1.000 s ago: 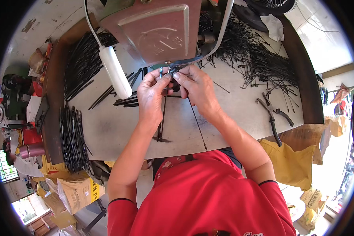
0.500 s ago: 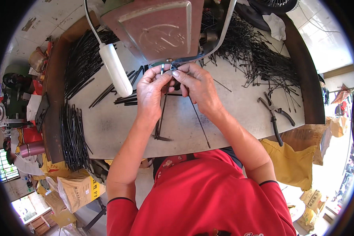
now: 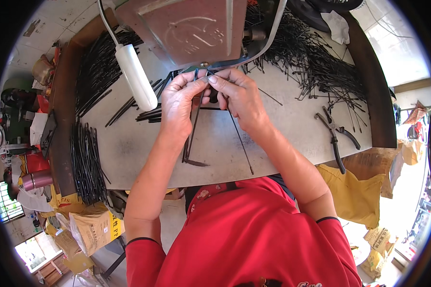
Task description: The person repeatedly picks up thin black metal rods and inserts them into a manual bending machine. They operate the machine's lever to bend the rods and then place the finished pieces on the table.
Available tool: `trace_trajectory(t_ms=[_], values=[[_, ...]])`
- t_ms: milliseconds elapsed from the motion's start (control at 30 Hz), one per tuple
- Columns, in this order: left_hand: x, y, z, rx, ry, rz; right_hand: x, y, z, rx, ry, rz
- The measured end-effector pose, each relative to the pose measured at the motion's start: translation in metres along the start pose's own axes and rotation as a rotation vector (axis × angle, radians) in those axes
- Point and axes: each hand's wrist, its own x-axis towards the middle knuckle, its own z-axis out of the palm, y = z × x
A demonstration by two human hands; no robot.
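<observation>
Hands met at the base of the reddish-brown metal machine [image 3: 191,28]: left hand [image 3: 179,103] pinched thin black metal rods [image 3: 192,129] hanging to the grey desk [image 3: 129,148]; right hand [image 3: 239,95] pinched their tips. Feeding step, probably; next move needed precise alignment.

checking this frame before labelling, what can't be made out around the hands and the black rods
Head view:
- Where the left hand and right hand pinch together: the fingertips cover the ends of the thin black rods, so the grip is unclear.
- The work spot under the metal machine housing: the housing overhangs it.
- The housing's top: cut off by the upper edge.
- The pile of black rods at the far right: too tangled and small to count.
</observation>
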Motion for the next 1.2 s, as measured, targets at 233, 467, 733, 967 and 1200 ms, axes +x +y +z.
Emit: trace_trajectory(t_ms=[233, 467, 733, 967, 1200], values=[[0.004, 0.001, -0.004, 0.103, -0.055, -0.020, 0.012, -0.017, -0.014, -0.352, -0.143, 0.048], [-0.017, -0.020, 0.003, 0.006, -0.077, 0.064, -0.024, -0.012, -0.012, -0.138, -0.066, 0.100], [-0.008, -0.018, 0.002, 0.030, -0.150, 0.084, -0.024, -0.016, -0.017, -0.135, -0.101, 0.124], [-0.004, -0.014, 0.007, 0.010, -0.139, 0.142, -0.006, -0.021, -0.024, -0.196, -0.167, 0.123], [0.007, -0.020, 0.007, -0.127, -0.106, 0.083, -0.001, -0.014, -0.019, -0.045, -0.131, 0.134]])
